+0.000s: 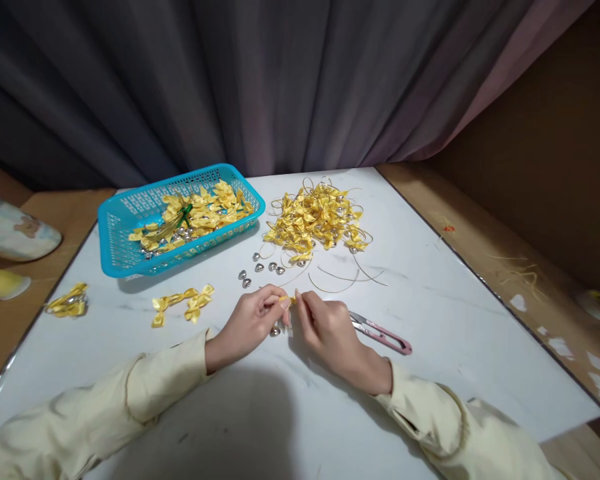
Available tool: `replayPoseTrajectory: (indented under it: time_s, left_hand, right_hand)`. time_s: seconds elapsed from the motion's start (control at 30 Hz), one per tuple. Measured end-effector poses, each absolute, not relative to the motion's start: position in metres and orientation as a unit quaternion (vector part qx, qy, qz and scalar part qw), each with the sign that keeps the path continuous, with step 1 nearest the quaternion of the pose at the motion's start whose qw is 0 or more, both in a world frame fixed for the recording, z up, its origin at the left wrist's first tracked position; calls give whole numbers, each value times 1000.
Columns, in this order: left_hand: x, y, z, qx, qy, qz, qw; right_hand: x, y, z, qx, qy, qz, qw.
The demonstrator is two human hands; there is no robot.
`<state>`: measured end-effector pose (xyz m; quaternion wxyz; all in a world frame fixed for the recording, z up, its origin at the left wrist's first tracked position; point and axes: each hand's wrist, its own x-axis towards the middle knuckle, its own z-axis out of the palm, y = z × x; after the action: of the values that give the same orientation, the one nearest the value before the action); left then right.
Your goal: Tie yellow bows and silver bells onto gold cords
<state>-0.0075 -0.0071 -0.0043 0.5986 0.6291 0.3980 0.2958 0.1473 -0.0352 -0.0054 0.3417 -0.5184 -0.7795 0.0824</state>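
Both my hands meet at the middle of the white table [430, 320]. My left hand [250, 323] and my right hand [330, 330] are closed in pinches on one small yellow ribbon piece [289, 300] held between them. A silver heart bead [275, 331] lies just under my left fingers. Several more silver beads [260, 269] are scattered a little farther away. Pink thread snips [383, 333] lie on the table right beside my right hand.
A blue plastic basket [115, 230] with yellow bows stands at the back left. A heap of yellow bows with beads [316, 220] lies at the back middle. Two loose bows [183, 303] and a small bundle [67, 301] lie left. Grey curtain behind; wooden surround on both sides.
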Motion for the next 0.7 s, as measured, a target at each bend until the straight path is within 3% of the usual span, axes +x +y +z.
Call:
replayPoseTrajectory:
  time_s: [0.47, 0.7]
  left_hand:
    - [-5, -8, -2, 635, 405, 297, 587]
    - [-5, -7, 0, 620, 405, 312, 595]
  right_hand:
    - [153, -35, 0, -555, -767, 192, 259]
    - [158, -33, 7, -544, -767, 193, 281]
